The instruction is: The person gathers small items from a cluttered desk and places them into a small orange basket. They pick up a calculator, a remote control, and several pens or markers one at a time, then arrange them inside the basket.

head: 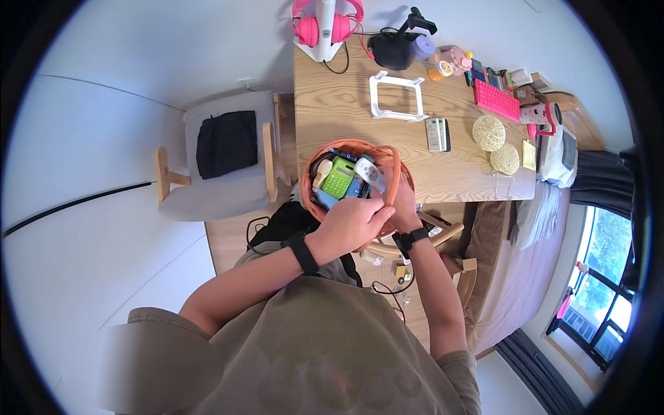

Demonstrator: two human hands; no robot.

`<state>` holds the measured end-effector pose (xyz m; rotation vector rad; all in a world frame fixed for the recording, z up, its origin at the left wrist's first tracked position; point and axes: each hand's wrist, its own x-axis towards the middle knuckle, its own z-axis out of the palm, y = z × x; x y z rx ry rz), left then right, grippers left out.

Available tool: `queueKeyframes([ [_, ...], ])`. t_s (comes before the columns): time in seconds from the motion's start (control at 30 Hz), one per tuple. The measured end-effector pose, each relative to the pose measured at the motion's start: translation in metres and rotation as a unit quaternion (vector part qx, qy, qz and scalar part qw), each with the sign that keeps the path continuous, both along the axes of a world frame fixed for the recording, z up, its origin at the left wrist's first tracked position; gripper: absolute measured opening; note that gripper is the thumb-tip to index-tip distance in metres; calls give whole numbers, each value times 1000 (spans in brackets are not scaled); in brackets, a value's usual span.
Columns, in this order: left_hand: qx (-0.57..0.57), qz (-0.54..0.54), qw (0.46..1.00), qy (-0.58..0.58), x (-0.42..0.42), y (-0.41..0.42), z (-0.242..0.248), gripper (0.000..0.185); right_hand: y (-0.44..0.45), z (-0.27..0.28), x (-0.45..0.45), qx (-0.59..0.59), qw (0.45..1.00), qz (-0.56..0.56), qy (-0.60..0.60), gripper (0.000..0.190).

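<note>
An orange woven basket [309, 205] stands before me at the table's front edge. My left hand [348, 224] grips its arched handle [395, 174], thumb and fingers closed round it. My right hand [402, 199] reaches inside at the right, on the lower end of a white remote control [367, 170]; the handle partly hides its fingers. Beside the remote lies a green calculator [339, 178]. A cream-coloured object [322, 174] and several blue and dark items fill the rest, some covered by my left hand.
On the wooden table [337, 114] are a white folding stand [373, 98], remote controls [434, 136], two woven balls [488, 133], a pink keyboard [496, 100] and pink headphones [307, 32]. A grey armchair [218, 202] stands left, a bed [524, 270] right. Cables [386, 290] lie on the floor.
</note>
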<state>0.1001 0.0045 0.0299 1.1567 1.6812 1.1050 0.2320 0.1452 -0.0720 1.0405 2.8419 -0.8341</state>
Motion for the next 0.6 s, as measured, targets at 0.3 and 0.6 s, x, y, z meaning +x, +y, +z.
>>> queueKeyframes([
  [0.3, 1, 10, 1000, 8, 4, -1, -2, 39, 7, -40, -21, 14, 994, 83, -66, 57],
  [0.6, 8, 10, 1000, 28, 4, -1, -4, 40, 6, -50, -30, 10, 996, 82, -34, 57],
])
